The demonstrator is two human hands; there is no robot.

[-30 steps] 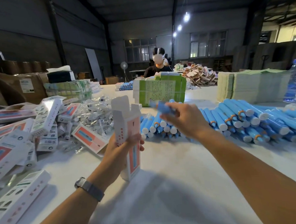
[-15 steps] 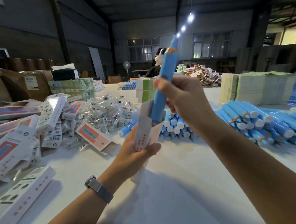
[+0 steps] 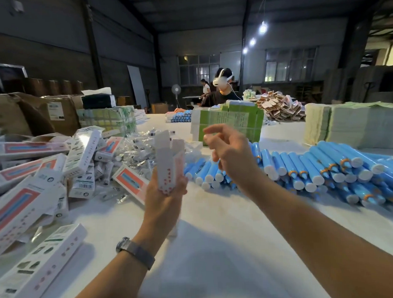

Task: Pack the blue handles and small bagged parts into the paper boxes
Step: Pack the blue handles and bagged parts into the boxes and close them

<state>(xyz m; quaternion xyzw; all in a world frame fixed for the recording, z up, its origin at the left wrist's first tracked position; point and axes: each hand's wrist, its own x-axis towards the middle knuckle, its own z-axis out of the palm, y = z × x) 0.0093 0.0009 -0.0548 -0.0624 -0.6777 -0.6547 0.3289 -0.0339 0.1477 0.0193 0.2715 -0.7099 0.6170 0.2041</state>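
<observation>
White tabletop [image 3: 218, 227], stock listed largest lot first. Blue handles [image 3: 317, 167]: heaped on your right, white caps toward you, none in hand. Packed paper boxes [image 3: 27, 203]: piled on your left, flaps shut, contents not visible. Small bagged parts [image 3: 132, 152]: clear heap behind that pile, left of the box you hold. Open paper box [image 3: 169, 164]: upright in your left hand [image 3: 164, 196], fingers wrapped round its lower half, top flaps standing open; whether a handle sits inside cannot be told from this angle. Right hand [image 3: 229, 147]: beside the box mouth, fingers loosely curled and spread, holding nothing. Step judged: between items for this box. Next move calls for you to reach left across to the bagged heap, pinch one bag and drop it through the open flaps.
</observation>
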